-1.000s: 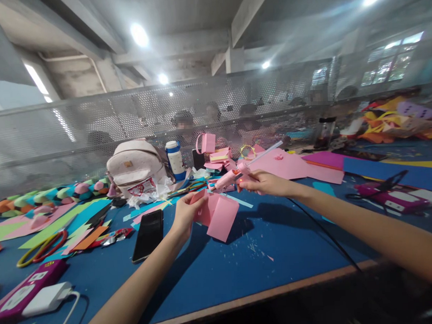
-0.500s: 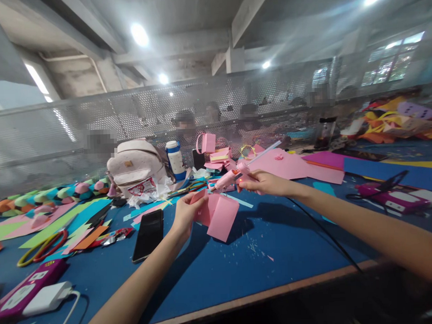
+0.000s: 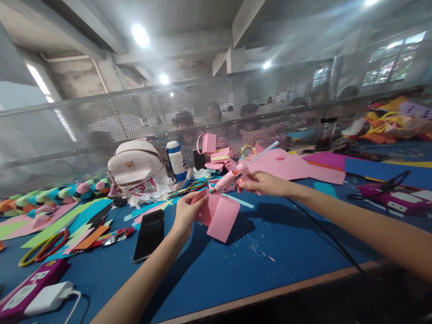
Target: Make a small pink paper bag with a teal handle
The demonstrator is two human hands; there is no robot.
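Observation:
My left hand (image 3: 187, 212) pinches a folded piece of pink paper (image 3: 223, 218) by its upper left part, holding it above the blue table (image 3: 276, 254). Its panels bend at an angle, and one flap hangs toward me. My right hand (image 3: 261, 184) is wrapped around the handle of a pink glue gun (image 3: 229, 179), with a small orange-red light glowing near the fingers. A clear glue stick (image 3: 265, 153) sticks out of the gun's back end. The nozzle points down to the left at the paper's top edge; whether it touches cannot be made out.
A black phone (image 3: 148, 235) lies left of the paper. Scissors (image 3: 45, 248), paper strips and a purple power strip (image 3: 32, 291) are further left. A backpack (image 3: 138, 164), a bottle (image 3: 176, 159) and pink paper boxes (image 3: 219, 157) stand behind. The gun's black cord (image 3: 327, 236) crosses to the front edge.
Almost nothing differs. Both hands, the pink paper and the glue gun keep nearly the same place, and the view has shifted very slightly.

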